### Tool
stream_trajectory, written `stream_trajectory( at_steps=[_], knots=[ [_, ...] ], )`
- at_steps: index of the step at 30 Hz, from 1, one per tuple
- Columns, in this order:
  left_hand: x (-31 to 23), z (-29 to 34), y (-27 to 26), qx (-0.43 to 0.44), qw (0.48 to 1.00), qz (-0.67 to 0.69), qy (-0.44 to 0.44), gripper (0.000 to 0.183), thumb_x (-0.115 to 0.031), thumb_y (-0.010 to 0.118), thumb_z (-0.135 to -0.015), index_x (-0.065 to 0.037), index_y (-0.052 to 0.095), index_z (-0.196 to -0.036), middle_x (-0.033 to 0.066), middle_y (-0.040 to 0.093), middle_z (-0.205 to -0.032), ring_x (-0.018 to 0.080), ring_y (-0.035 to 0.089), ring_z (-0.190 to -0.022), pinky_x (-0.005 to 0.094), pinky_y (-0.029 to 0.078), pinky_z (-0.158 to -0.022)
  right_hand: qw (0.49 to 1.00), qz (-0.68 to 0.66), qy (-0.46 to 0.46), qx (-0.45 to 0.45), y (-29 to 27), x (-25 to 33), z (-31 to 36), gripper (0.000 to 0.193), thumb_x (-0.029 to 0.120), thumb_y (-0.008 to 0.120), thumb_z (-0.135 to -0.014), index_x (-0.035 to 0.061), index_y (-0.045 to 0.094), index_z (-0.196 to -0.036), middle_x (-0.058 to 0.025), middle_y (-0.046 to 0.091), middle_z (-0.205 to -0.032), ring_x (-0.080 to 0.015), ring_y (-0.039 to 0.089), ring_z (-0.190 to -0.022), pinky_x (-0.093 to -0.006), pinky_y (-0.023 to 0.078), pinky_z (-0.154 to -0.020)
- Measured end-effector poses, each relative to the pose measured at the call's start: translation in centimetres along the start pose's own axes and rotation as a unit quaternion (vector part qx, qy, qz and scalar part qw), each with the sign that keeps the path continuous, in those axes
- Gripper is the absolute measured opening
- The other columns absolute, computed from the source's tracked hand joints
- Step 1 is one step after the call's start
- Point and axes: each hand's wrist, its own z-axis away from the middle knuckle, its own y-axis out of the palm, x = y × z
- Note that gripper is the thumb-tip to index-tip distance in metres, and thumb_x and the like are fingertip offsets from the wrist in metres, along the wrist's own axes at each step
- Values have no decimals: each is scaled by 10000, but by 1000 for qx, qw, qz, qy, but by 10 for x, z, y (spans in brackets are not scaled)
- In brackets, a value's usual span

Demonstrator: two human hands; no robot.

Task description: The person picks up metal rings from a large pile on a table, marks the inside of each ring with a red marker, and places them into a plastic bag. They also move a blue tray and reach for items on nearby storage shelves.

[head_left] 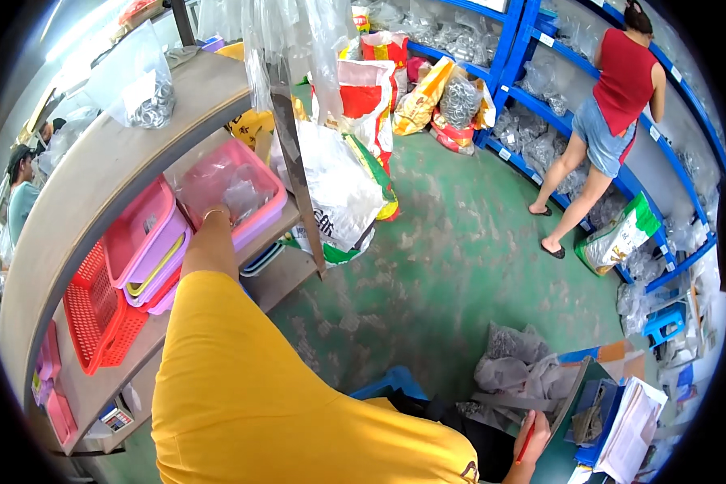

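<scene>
My left arm, in a yellow sleeve, stretches to the shelf on the left. A thin band circles the wrist, and my left hand (220, 209) is inside a pink plastic basket (267, 198). Clear plastic bags (238, 190) lie around the hand, and its fingers are hidden among them. At the lower right, my right hand (534, 436) is closed around a red pen (526, 444). It rests by the edge of a dark green tabletop (569, 419), beside a stack of papers (633, 427) and a blue tray (598, 415).
A red mesh basket (97, 310) and stacked pink and purple baskets (143, 230) share the wooden shelf (73, 189). Filled sacks (331, 185) stand beyond it. Another person (625, 89) stands at blue racks (532, 101) holding bagged metal parts. Grey bags (516, 363) sit near the table.
</scene>
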Motion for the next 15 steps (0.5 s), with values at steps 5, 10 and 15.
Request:
stream_trajectory(
  at_steps=[5, 10, 15],
  knots=[
    [-16, -13, 40, -34, 968, 189, -161, 287, -272, 470, -838, -49, 636, -913, 133, 643, -822, 251, 626, -729, 348, 495, -619, 1000, 3, -16, -23, -2, -5, 3, 161, 105, 494, -847, -30, 579, -867, -219, 579, -754, -370, 558, -685, -403, 437, -631],
    [-4, 23, 18, -216, 965, -126, -76, 286, -240, 476, -840, -44, 622, -988, 134, 638, -916, 278, 617, -851, 361, 493, -725, 1000, 12, -18, -2, 1, 5, -1, 152, 92, 497, -840, -34, 581, -858, -219, 579, -757, -365, 562, -687, -398, 437, -630],
    [-76, 225, 10, -265, 946, -184, 27, 290, -187, 453, -861, -46, 590, -1074, 127, 612, -1036, 292, 591, -966, 384, 485, -803, 1000, -11, -5, -15, -2, 2, 2, 147, 82, 495, -836, -43, 573, -832, -223, 574, -752, -371, 554, -685, -396, 436, -629]
  ],
)
